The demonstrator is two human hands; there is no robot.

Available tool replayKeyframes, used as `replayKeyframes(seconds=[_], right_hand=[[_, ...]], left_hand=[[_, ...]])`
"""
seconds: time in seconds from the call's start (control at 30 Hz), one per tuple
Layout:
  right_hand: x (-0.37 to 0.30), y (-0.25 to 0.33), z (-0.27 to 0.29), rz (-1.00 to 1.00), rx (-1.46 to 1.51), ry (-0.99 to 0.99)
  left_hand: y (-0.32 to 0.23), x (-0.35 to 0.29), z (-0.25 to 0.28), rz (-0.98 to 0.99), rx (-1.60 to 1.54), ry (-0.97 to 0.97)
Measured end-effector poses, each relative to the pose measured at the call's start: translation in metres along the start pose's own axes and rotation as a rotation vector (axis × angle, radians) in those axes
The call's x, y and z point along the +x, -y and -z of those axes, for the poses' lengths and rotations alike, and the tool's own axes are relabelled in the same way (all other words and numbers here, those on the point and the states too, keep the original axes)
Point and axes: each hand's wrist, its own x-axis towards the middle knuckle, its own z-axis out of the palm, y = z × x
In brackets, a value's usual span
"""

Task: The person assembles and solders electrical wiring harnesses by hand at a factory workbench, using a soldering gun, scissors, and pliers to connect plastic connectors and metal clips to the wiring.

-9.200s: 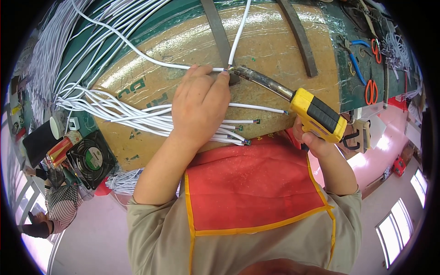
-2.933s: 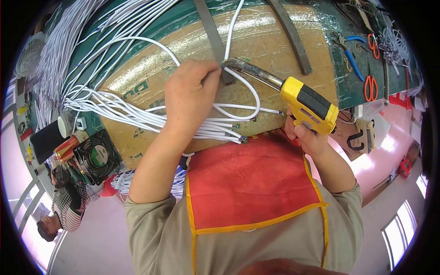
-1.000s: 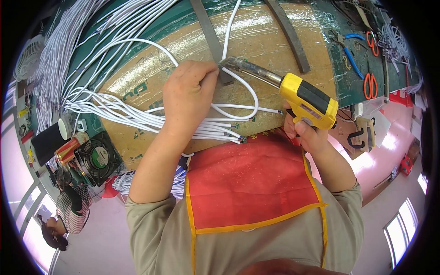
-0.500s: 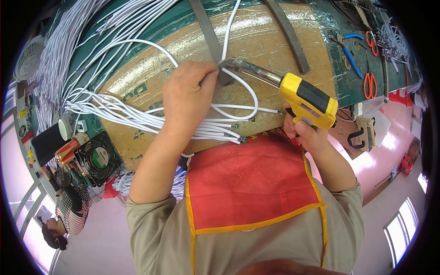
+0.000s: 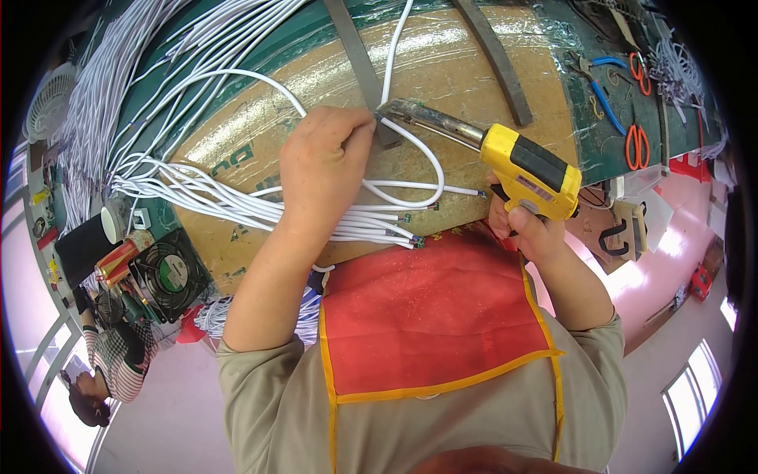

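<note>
My left hand (image 5: 328, 154) is closed in a pinch on a white cable (image 5: 425, 154), near where the cable meets the tool tip. The fingertips are partly hidden. A loop of that cable curves to the right of the fingers. My right hand (image 5: 533, 229) grips a yellow and black pistol-shaped tool (image 5: 533, 170) with a finger by its trigger. Its long metal barrel (image 5: 434, 120) points up and left, the tip at the cable beside my left fingertips. Below my left hand lies a bundle of white cables (image 5: 213, 193) with bare coloured wire ends.
A brown board (image 5: 442, 63) covers part of the green tabletop. Two dark metal bars (image 5: 497, 63) lie on it. Pliers with blue handles (image 5: 608, 103) and red scissors (image 5: 636, 148) sit at right. A black fan (image 5: 168, 272) stands at left. Another person (image 5: 118, 363) is at lower left.
My hands, the cable and the tool have hardly moved. The other person at lower left has shifted slightly, an arm now reaching toward the bench.
</note>
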Motion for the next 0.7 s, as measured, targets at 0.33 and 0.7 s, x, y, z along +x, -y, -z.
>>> replayKeyframes(seconds=[0.33, 0.7], right_hand=[[0.012, 0.006, 0.011, 0.187, 0.141, -0.043], [0.097, 0.087, 0.076, 0.232, 0.226, -0.588]], left_hand=[[-0.001, -0.003, 0.002, 0.078, 0.029, 0.071], [-0.008, -0.001, 0.003, 0.073, -0.002, 0.048]])
